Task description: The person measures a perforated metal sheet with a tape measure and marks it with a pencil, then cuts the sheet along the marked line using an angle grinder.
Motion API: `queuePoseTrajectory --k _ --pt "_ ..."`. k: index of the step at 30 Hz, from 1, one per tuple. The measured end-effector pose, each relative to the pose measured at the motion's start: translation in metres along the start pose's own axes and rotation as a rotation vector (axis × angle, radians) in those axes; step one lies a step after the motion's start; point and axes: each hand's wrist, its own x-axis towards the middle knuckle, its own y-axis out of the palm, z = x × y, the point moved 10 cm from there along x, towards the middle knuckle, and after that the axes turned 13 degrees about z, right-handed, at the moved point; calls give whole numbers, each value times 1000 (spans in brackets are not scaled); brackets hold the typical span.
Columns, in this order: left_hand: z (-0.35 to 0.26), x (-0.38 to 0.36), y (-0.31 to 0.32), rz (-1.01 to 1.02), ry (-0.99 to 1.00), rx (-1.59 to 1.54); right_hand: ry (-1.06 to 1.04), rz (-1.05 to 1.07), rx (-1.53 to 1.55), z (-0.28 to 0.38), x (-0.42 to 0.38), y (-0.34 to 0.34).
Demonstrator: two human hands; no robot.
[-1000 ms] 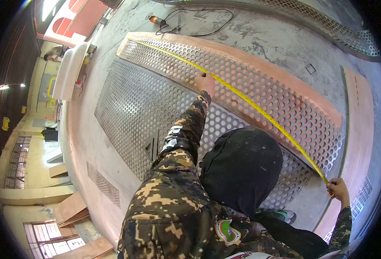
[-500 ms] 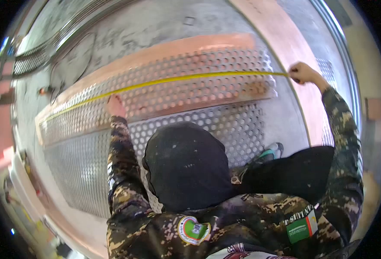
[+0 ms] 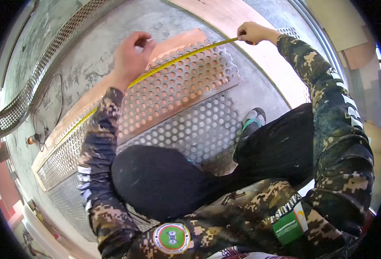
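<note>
A yellow measuring tape [image 3: 177,60] stretches along the silvery perforated metal strip [image 3: 173,93]. Past the strip's ragged end, the right hand [image 3: 251,33] grips the tape; the left hand [image 3: 132,58], fingers parted, is above the strip's outer edge.

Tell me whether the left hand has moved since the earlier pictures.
Yes: against the perforated strip, the left hand has shifted toward its far edge.

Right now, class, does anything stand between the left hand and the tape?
Nothing visible does. The left hand is loosely open, with the tape passing behind its wrist in this view; whether they touch is unclear.
</note>
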Motion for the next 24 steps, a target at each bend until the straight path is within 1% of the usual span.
queuePoseTrajectory --k 1,2,4,5,6,7,8,9,10,11,12,13,14,15,16,18,19,21,24 --pt "-11 14 17 100 36 71 1 -17 8 -4 9 1" --pt "-13 23 23 93 37 77 5 -35 13 -8 16 2" --pt "-2 35 63 369 -50 137 -4 -62 -14 -20 38 6" --pt "6 35 77 452 -86 302 -61 -83 -39 -21 49 8" --pt "13 38 83 450 -103 298 -117 -93 -60 -23 60 9" --pt "24 37 96 525 -169 403 -211 -152 -145 -20 67 8" --pt "40 36 109 600 -231 511 -219 -153 -140 -21 71 8" --pt "51 39 117 529 -203 456 -158 -101 -52 -29 80 12" --pt "67 36 134 538 -208 459 -95 -49 35 -37 87 19" --pt "79 38 139 457 -296 376 -125 -112 -33 -40 95 18" --pt "94 38 144 371 -382 293 -124 -111 -23 -43 99 20" --pt "88 36 147 364 -357 284 -140 -189 -107 -28 78 4" --pt "94 38 155 286 -334 250 -172 -253 -171 -20 75 0" --pt "93 39 158 209 -320 214 -84 -178 -39 -29 78 4" --pt "94 39 167 215 -328 218 -88 -172 -31 -24 77 4" --pt "88 40 174 132 -415 88 -118 -188 -58 -25 82 6" --pt "87 43 181 140 -420 90 -160 -244 -92 -22 85 7" --pt "84 53 184 59 -347 132 -150 -241 -75 -27 91 9" --pt "86 62 199 32 -303 154 -138 -247 -60 -29 96 12"
